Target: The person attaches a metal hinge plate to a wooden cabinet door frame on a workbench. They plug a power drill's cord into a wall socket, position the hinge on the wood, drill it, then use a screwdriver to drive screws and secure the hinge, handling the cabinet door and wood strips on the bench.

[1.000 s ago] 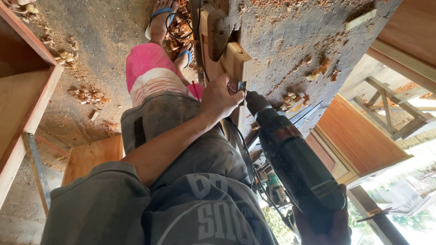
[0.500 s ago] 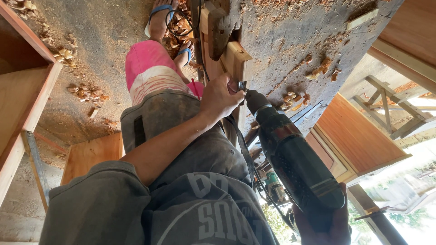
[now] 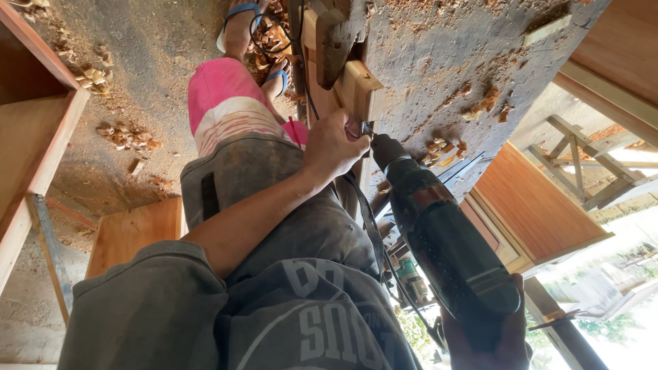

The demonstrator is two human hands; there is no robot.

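Observation:
My left hand [image 3: 336,147] reaches forward over my lap, its fingers pinched around a small metal bit at the tip of the drill, right against a pale wooden block [image 3: 358,88]. A dark green and black power drill [image 3: 445,240] points at that block. My right hand [image 3: 483,339] grips the drill's handle at the bottom right, mostly hidden behind the tool. The block sits among upright wooden pieces [image 3: 332,41] between my legs. Whether the pinched bit is a screw or the drill bit I cannot tell.
Wood shavings [image 3: 127,136] and chips [image 3: 480,103] litter the dusty concrete floor. A wooden cabinet frame [image 3: 41,130] stands at the left, a plywood panel [image 3: 133,229] beside my leg, and orange-brown cabinets [image 3: 541,205] at the right. A black cable [image 3: 373,233] runs past my knee. My sandalled feet [image 3: 243,20] are ahead.

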